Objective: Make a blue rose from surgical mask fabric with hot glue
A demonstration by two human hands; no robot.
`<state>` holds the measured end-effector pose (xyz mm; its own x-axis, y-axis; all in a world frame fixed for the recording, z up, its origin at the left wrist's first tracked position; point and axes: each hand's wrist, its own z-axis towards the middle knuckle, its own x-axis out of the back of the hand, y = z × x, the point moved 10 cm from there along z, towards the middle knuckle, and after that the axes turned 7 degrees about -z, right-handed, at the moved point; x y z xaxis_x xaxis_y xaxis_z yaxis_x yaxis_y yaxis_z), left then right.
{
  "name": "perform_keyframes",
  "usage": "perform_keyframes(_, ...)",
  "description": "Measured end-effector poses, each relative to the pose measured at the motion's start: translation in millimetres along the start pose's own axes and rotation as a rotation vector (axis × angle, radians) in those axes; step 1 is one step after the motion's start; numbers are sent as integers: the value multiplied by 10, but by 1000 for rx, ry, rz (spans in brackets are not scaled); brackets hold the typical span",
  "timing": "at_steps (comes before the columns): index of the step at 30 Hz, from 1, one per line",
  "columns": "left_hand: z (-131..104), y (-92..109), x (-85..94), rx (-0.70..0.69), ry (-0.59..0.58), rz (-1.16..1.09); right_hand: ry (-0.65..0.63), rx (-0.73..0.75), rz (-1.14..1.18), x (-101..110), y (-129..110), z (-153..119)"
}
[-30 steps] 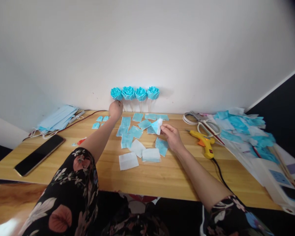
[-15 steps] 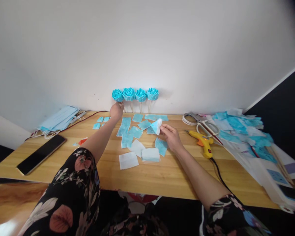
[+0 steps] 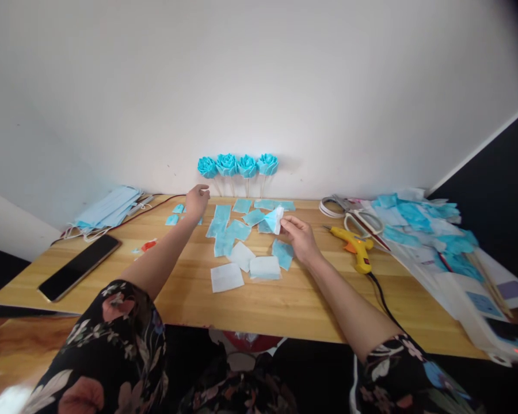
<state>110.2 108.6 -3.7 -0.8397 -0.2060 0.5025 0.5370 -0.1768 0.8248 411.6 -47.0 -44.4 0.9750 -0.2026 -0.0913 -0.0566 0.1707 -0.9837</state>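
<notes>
r hand pinching folded fabric piece, l hand part-open nr blue flowers

head view: r hand has thumb + fingers closed on a folded fabric piece, blue w/ white edge, held above the fabric cutouts mid-table. l hand is part-open, fingers loosely curled, nothing visible in it; it's just l of the stems of four blue fabric flowers, which stand in a row by the wall.

small cut petals lie around l wrist, some partly hidden. further l on the wood table: face masks stacked at back, phone in front, small red item (too small to id).

r side: yellow glue gun w/ black cord, white-handled scissors behind it, tape roll beside scissors, then pile of blue + white scraps.
</notes>
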Motion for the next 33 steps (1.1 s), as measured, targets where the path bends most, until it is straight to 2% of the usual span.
perform_keyframes(2, -214, 100, 24, -37, 31, -44, -14, 21, -24, -17, -44, -6)
perform_keyframes(3, -341, 190, 15, -81, 28, -134, -25, 36, -41, -34, -75, -15)
perform_keyframes(5, -609, 357, -53, -119, -31, -283, -52, 72, -77, -82, -156, -44)
perform_keyframes(9, -1076, 718, -270, -127, -265, -401, -99, 88, -156, -215, -314, -133)
perform_keyframes(12, -1278, 862, -429, -70, -454, -519, -155, 111, -185, -339, -460, -186)
perform_keyframes(16, -1361, 840, -571, 62, -601, -748, -199, 151, -213, -438, -613, -179)
perform_keyframes(20, -1379, 828, -628, 88, -675, -798, -225, 132, -210, -518, -632, -126)
perform_keyframes(26, -1334, 918, -528, 18, -650, -756, -203, 103, -186, -609, -597, -89)
perform_keyframes(33, -1221, 830, -484, 29, -555, -692, -189, 80, -181, -548, -516, -24)
